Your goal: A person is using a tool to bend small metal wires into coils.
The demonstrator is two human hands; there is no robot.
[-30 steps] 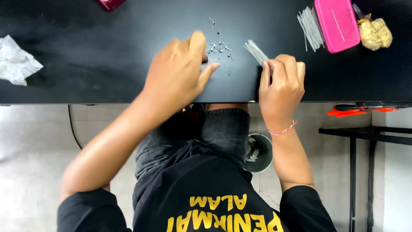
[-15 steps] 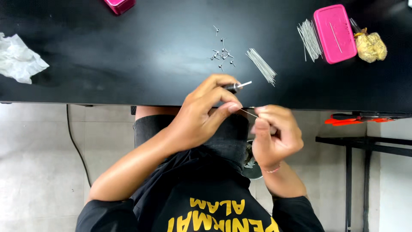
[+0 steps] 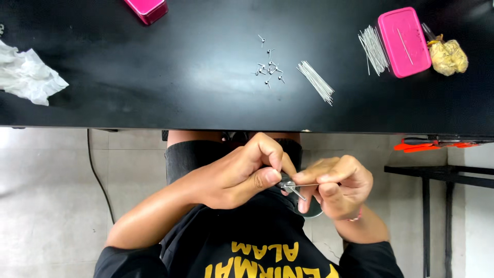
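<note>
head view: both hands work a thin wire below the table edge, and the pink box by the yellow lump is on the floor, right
Not quite. The left hand and right hand do work a thin wire below the table edge, but the pink box by the yellow lump lies on the table, not on the floor. The head view shows it.
</note>
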